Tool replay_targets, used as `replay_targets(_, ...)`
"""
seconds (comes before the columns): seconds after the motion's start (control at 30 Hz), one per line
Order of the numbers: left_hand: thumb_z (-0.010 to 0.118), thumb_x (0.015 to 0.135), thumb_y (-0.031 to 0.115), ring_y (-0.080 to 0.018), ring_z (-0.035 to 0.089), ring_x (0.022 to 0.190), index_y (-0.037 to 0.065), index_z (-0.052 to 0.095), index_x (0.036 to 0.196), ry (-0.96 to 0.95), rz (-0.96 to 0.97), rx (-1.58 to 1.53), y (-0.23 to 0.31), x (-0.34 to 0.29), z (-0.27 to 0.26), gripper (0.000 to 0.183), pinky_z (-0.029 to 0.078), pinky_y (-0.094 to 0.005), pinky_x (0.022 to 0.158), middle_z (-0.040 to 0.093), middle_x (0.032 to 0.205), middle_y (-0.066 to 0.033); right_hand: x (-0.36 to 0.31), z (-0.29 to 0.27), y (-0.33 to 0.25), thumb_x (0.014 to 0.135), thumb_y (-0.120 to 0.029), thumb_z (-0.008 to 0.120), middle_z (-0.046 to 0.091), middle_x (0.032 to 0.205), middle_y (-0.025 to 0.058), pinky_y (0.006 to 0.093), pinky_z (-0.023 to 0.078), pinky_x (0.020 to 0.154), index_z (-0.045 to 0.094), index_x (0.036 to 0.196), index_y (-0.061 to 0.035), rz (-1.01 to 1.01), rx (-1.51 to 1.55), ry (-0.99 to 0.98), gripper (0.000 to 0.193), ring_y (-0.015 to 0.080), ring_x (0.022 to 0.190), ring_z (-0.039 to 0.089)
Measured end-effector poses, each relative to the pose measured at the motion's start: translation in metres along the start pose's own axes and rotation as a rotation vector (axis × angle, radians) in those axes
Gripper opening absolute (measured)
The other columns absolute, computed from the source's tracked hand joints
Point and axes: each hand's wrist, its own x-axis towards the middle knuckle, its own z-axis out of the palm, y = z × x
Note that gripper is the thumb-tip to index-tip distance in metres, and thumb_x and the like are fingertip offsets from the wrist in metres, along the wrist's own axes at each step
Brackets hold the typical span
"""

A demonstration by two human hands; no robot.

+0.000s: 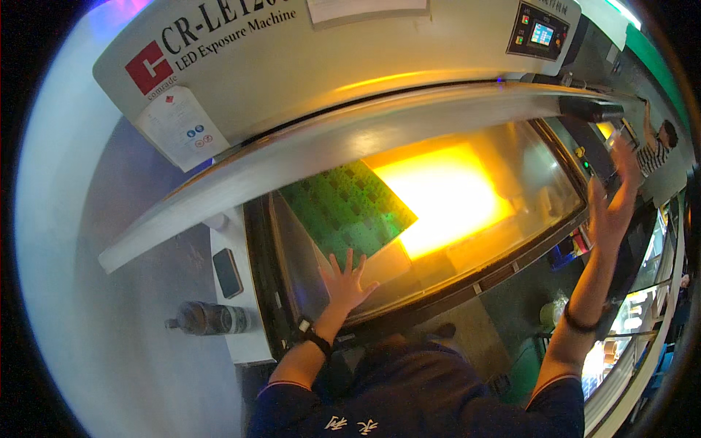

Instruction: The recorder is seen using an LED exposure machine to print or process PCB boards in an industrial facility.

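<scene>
A green patterned panel (349, 210) lies on the machine's glass bed (537, 171), its right edge beside a bright yellow glow. My left hand (345, 283) is over the panel's near edge with fingers spread; whether it presses on the surface I cannot tell. Nothing is in it. My right hand (612, 201) is raised off to the right, fingers apart and empty, just below the black handle (593, 109) of the raised lid (380, 135). From this view, hand and handle look close but not joined.
The grey machine housing (350, 66) rises behind the lid, with a control panel (539, 33) at its right. On the left, a phone (227, 273) and a dark bottle (208, 319) sit on a white ledge (248, 343). Another person (657, 151) stands at the far right.
</scene>
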Motion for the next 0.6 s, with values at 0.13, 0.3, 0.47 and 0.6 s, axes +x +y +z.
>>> replay_targets(0.13, 0.048, 0.084, 0.074, -0.051, 0.016, 0.144, 0.029, 0.039, 0.15, 0.065, 0.097, 0.098, -0.016, 0.0, 0.004, 0.08, 0.012, -0.0757, 0.107, 0.02, 0.162, -0.0075, 0.083, 0.016, 0.034, 0.077, -0.021, 0.08, 0.065, 0.117, 0.011, 0.0385, 0.045, 0.099, 0.061, 0.122, -0.0076, 0.044, 0.028, -0.169, 0.051, 0.0257, 0.112, 0.06)
replay_targets(0.3, 0.039, 0.092, 0.07, -0.0496, 0.004, 0.146, 0.028, 0.029, 0.155, -0.142, 0.099, 0.121, -0.012, 0.003, 0.0, 0.076, 0.004, -0.0663, 0.115, 0.006, 0.165, -0.0072, 0.09, 0.025, 0.041, 0.065, -0.024, 0.084, 0.063, 0.09, 0.0116, 0.0436, 0.048, 0.08, 0.062, 0.092, -0.0041, -0.091, -0.241, -0.13, 0.039, 0.0348, 0.089, 0.06)
replay_targets(0.47, 0.037, 0.096, 0.064, -0.0494, 0.003, 0.147, 0.027, 0.025, 0.156, -0.14, -0.053, 0.071, 0.001, 0.003, 0.01, 0.072, 0.004, -0.0643, 0.116, 0.004, 0.165, -0.005, 0.054, 0.019, 0.043, 0.06, -0.023, 0.081, 0.059, 0.089, 0.0104, 0.0472, 0.045, 0.085, 0.059, 0.088, -0.0073, -0.132, -0.24, -0.127, 0.039, 0.0356, 0.091, 0.057)
replay_targets(0.6, 0.044, 0.097, 0.055, -0.0485, 0.013, 0.146, 0.023, 0.031, 0.154, -0.079, -0.068, 0.057, 0.01, 0.004, 0.01, 0.067, 0.011, -0.0633, 0.116, 0.014, 0.163, -0.0107, 0.009, 0.005, 0.041, 0.061, -0.024, 0.078, 0.056, 0.09, 0.0112, 0.0503, 0.041, 0.092, 0.058, 0.088, -0.0084, -0.066, -0.203, -0.2, 0.037, 0.0363, 0.095, 0.054)
